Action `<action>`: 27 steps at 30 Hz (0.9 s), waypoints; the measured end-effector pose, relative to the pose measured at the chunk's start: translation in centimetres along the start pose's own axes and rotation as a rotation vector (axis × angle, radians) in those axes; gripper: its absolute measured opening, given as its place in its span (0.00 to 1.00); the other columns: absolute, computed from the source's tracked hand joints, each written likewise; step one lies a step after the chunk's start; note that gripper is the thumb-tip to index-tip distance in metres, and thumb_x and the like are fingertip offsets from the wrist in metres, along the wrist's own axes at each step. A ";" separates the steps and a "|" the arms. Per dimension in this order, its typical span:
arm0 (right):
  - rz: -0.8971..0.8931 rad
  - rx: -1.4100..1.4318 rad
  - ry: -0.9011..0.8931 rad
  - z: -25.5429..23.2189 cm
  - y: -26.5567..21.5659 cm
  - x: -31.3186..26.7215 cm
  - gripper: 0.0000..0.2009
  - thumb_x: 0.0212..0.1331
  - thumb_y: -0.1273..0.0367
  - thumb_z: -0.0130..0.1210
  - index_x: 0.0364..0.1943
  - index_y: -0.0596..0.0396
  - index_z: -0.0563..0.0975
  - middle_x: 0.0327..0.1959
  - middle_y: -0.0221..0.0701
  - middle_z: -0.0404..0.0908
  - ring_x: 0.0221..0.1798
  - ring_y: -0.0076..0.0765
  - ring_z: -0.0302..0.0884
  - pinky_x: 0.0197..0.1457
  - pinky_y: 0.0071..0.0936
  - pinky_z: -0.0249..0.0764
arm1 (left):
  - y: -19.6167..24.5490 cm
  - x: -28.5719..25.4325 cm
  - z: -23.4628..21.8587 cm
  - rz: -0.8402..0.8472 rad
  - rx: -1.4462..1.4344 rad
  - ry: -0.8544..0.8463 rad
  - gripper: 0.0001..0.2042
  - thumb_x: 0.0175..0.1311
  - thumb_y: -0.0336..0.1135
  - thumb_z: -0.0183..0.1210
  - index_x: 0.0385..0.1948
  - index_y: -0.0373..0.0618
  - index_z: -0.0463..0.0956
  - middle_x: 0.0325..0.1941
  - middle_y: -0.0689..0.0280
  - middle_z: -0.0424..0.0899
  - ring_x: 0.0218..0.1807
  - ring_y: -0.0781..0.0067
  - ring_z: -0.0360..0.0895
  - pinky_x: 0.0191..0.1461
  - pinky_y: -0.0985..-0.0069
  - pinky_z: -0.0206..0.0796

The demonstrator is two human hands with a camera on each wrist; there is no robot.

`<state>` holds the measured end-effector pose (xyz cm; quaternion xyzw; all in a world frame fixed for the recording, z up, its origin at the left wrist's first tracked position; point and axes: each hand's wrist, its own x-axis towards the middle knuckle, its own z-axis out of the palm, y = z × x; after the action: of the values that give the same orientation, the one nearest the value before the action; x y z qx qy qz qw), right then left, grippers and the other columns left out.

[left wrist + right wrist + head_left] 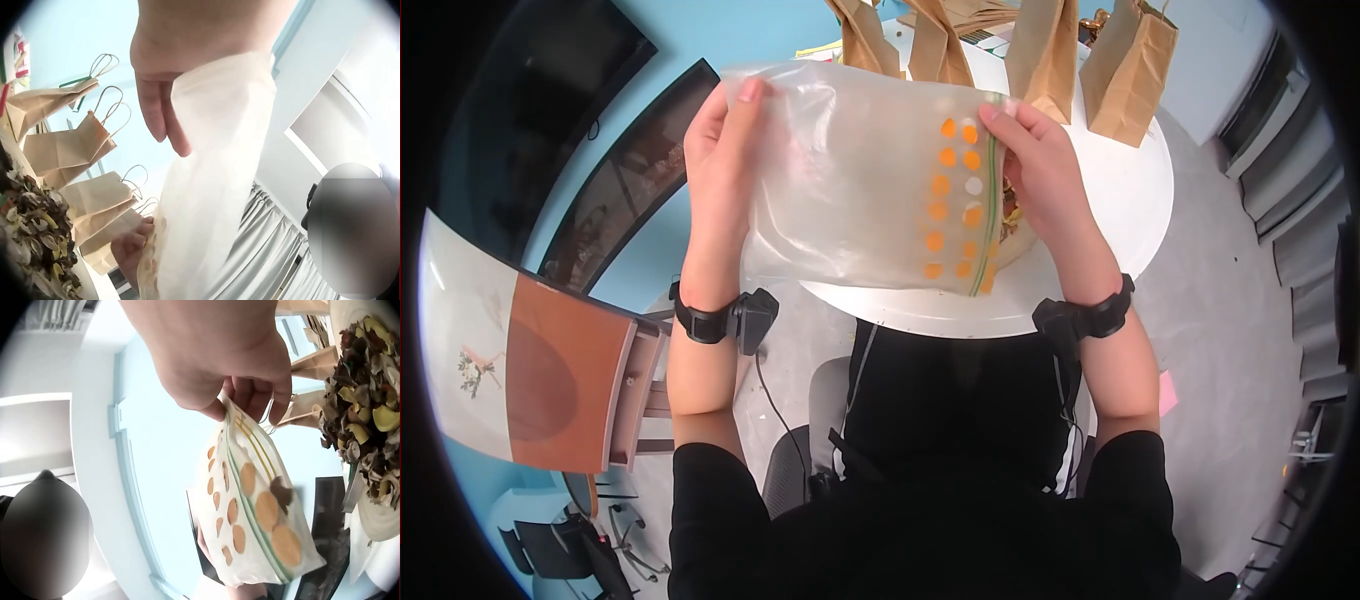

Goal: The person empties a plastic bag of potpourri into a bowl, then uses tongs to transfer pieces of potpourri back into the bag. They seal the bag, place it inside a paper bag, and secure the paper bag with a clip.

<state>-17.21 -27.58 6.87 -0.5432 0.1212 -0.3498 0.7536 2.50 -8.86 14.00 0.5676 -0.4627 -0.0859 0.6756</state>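
Note:
A translucent zip bag (pixel 840 190) with orange dots is stretched sideways between both hands, above the table. My left hand (pixel 722 150) grips its plain end, thumb on the near side. At the other end, the right hand (pixel 1045 155) pinches the top corner beside the green zip strip (pixel 990 215). The right wrist view shows thumb and fingers (pixel 279 403) at that corner, the bag (pixel 234 519) hanging below. Partly hidden behind the bag in the head view is a heap of dried petals and leaves (pixel 369 400), brown and yellow, in a pale round dish (pixel 389 528).
Several brown paper bags (pixel 1040 60) with string handles stand along the far side of the round white table (pixel 1135 190). Left of the table are a dark screen (pixel 550 90) and a brown-topped cabinet (pixel 565 370). Grey curtains (pixel 1290 260) hang at the right.

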 end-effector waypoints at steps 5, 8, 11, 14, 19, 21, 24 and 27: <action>-0.183 -0.151 0.142 0.0 -0.5 -1.5 0.10 0.69 0.63 0.54 0.42 0.56 0.75 0.24 0.20 0.79 0.24 0.10 0.69 0.27 0.12 0.62 | -1.2 -0.5 -0.6 -0.048 -0.039 -0.022 0.14 0.72 0.43 0.53 0.38 0.41 0.81 0.33 0.72 0.80 0.32 0.87 0.72 0.35 0.85 0.63; -0.297 -0.218 0.199 0.0 -0.8 -2.0 0.11 0.70 0.63 0.52 0.44 0.57 0.74 0.18 0.18 0.74 0.21 0.09 0.65 0.25 0.12 0.59 | -2.5 -0.8 -0.1 -0.084 -0.090 -0.022 0.15 0.73 0.44 0.53 0.38 0.41 0.80 0.34 0.71 0.81 0.33 0.87 0.74 0.36 0.84 0.65; -0.354 -0.305 0.234 -0.7 -1.2 -2.3 0.12 0.71 0.63 0.50 0.45 0.58 0.73 0.15 0.17 0.69 0.19 0.09 0.61 0.23 0.13 0.57 | -2.6 -2.2 0.3 -0.214 -0.053 -0.149 0.16 0.73 0.44 0.52 0.40 0.39 0.80 0.35 0.70 0.82 0.36 0.85 0.76 0.38 0.83 0.68; -0.401 -0.335 0.324 -1.4 -1.5 -2.0 0.12 0.72 0.62 0.50 0.46 0.58 0.73 0.14 0.16 0.67 0.17 0.09 0.59 0.22 0.13 0.55 | -2.7 -4.0 0.4 -0.350 0.033 -0.362 0.13 0.71 0.38 0.55 0.42 0.36 0.80 0.35 0.68 0.83 0.36 0.83 0.78 0.39 0.82 0.70; -0.400 -0.351 0.359 -1.8 -1.6 -2.1 0.12 0.72 0.62 0.50 0.45 0.57 0.73 0.13 0.16 0.66 0.17 0.08 0.58 0.21 0.13 0.53 | -3.3 -5.4 -0.1 -0.462 -0.050 -0.416 0.08 0.66 0.28 0.60 0.42 0.33 0.79 0.32 0.64 0.85 0.30 0.79 0.80 0.36 0.81 0.71; -0.428 -0.353 0.373 -1.9 -1.5 -2.0 0.11 0.72 0.62 0.49 0.43 0.57 0.73 0.13 0.16 0.67 0.17 0.08 0.58 0.21 0.13 0.53 | -3.2 -5.7 -0.2 -0.486 -0.071 -0.422 0.08 0.66 0.28 0.60 0.42 0.33 0.79 0.31 0.64 0.85 0.29 0.78 0.80 0.34 0.82 0.71; -0.454 -0.375 0.408 -2.0 -1.7 -2.5 0.11 0.72 0.62 0.49 0.42 0.57 0.74 0.14 0.16 0.67 0.17 0.08 0.57 0.21 0.13 0.52 | -2.5 -6.6 0.5 -0.544 -0.052 -0.521 0.07 0.66 0.29 0.59 0.39 0.34 0.80 0.28 0.65 0.84 0.25 0.78 0.79 0.29 0.82 0.69; -0.459 -0.400 0.416 -2.7 -1.8 -2.9 0.11 0.72 0.62 0.49 0.42 0.56 0.74 0.14 0.16 0.67 0.17 0.07 0.57 0.21 0.13 0.52 | -2.6 -7.1 0.7 -0.561 0.003 -0.521 0.07 0.67 0.31 0.60 0.34 0.35 0.81 0.22 0.66 0.81 0.19 0.79 0.75 0.24 0.83 0.65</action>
<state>-21.55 -27.95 6.94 -0.6099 0.2129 -0.5821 0.4939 -0.87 -5.63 7.94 0.6323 -0.4457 -0.4079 0.4849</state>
